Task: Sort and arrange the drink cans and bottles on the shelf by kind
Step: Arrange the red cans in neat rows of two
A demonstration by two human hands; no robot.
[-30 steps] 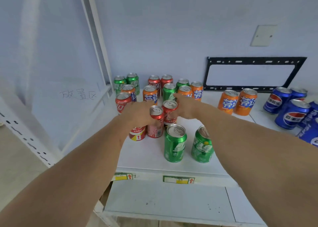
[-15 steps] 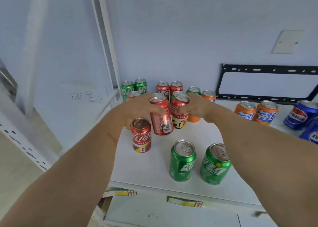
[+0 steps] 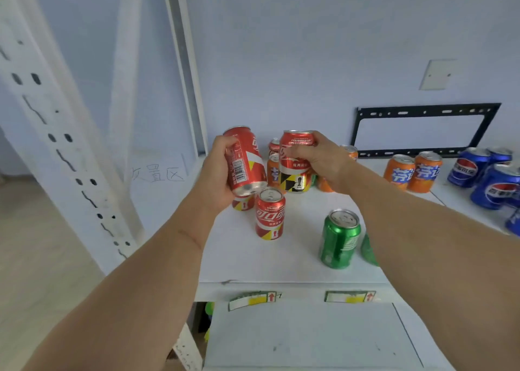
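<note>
Gripping a red Coca-Cola can (image 3: 244, 161) in left hand (image 3: 216, 178), right hand (image 3: 319, 157) clutching a "FIFA WORLD CUP" can (image 3: 295, 164)

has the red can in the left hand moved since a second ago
Yes. The red can in the left hand has been lifted off the shelf and tilted, now above the standing red can.

You have glossy printed metal cans all round: the red can (image 3: 245, 161) in your left hand (image 3: 215, 179) shows a bare silvery base, the near green can (image 3: 339, 238) shines, and the white shelf (image 3: 281, 261) looks smooth and matt.
</note>
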